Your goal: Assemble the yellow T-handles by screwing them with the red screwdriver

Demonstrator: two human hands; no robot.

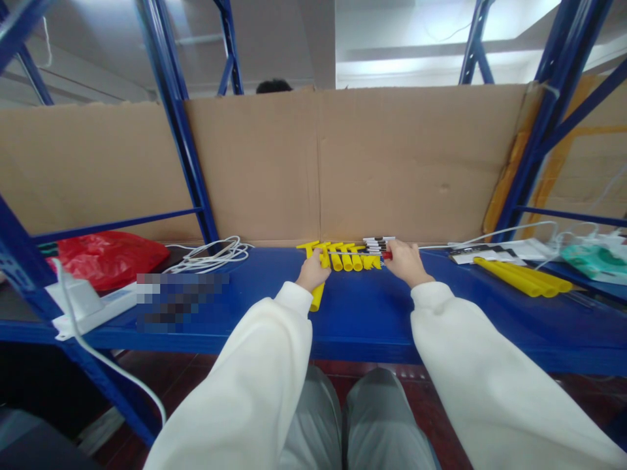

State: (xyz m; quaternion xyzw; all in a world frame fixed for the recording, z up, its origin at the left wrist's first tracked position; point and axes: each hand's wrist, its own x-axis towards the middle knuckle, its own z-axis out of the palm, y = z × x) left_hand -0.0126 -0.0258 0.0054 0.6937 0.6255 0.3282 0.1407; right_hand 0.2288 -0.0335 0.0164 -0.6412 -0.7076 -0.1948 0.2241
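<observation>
My left hand (312,271) is closed around a yellow T-shaped plastic piece (317,298), whose round tube end points toward me. My right hand (404,261) grips the red handle of what looks like a screwdriver (386,255). Its thin shaft runs left toward the piece in my left hand; whether the tip touches it I cannot tell. Behind the shaft, several more yellow T-shaped pieces (347,262) lie in a row. Small yellow parts (372,262) sit at the right of that row. Just beyond my right hand are several white sticks with black ends (376,243).
Three yellow tubes (526,279) lie to the right on the blue shelf (362,326). On the left are a white power strip (105,310), a coiled white cable (213,253) and a red plastic bag (110,258). A cardboard panel (392,163) stands behind, between blue posts.
</observation>
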